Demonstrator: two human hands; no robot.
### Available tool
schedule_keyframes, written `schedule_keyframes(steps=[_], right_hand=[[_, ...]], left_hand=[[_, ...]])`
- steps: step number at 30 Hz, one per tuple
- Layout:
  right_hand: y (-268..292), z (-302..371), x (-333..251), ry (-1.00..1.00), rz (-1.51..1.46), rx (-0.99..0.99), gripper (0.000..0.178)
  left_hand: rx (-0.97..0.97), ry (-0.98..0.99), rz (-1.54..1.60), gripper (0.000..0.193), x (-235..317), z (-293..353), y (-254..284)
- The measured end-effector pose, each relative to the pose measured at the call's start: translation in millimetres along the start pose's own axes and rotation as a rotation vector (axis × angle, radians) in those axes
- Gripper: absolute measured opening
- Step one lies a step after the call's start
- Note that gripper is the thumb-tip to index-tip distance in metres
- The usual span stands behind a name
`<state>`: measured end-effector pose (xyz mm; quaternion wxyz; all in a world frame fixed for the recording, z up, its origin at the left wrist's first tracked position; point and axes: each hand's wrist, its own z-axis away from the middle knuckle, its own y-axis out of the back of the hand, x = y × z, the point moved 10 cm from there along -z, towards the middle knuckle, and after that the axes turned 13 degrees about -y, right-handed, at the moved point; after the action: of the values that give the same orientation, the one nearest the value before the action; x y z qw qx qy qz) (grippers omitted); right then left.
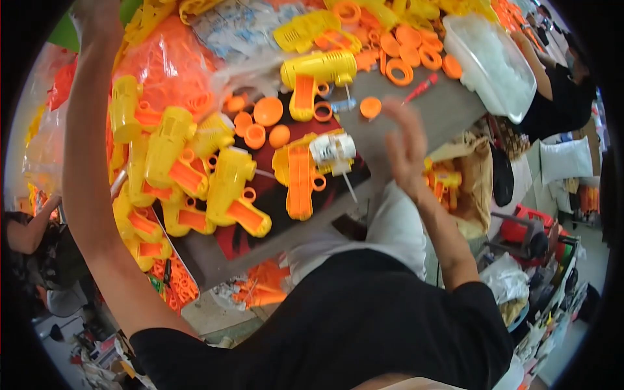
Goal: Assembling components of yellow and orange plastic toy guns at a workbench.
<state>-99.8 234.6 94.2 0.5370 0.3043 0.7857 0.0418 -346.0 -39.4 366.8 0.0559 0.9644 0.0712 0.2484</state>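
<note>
Clock positions are taken from the open gun (299, 175), which lies on the dark red mat (335, 196) with its orange grip toward 6 o'clock. A white unit (331, 148) sits on its upper section at 1 o'clock; a thin pin extends from the unit toward 5 o'clock.

The right hand (407, 146) is between 2 and 3 o'clock, apart from the gun. It is released: blurred, fingers spread, grasping nothing visible. Near its fingertips, an orange cap (370, 108) rests on the grey table (458, 104), with a red tool (421, 89) toward 2 o'clock.

The left hand (88, 8) is far out at 10 o'clock, cut off by the upper rim beside a green item (63, 32); its grip cannot be determined.

A yellow gun (318, 67) lies at 12 o'clock. Piled guns (170, 146) occupy 9 o'clock. A white tub (525, 84) stands at 2 o'clock.
</note>
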Motion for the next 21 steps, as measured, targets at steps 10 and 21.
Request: schedule_keyframes(steps=[10, 21], right_hand=[[-55.6, -39.5, -46.6, -0.624, -0.957, -0.381, 0.051], [-52.6, 21.5, -40.4, -0.433, -0.451, -0.431, 0.049]], left_hand=[[-0.477, 0.158, 0.405, 0.013, 103.6, 164.7, -59.1], [-0.717, 0.093, 0.29, 0.057, 101.5, 220.6, -71.4]])
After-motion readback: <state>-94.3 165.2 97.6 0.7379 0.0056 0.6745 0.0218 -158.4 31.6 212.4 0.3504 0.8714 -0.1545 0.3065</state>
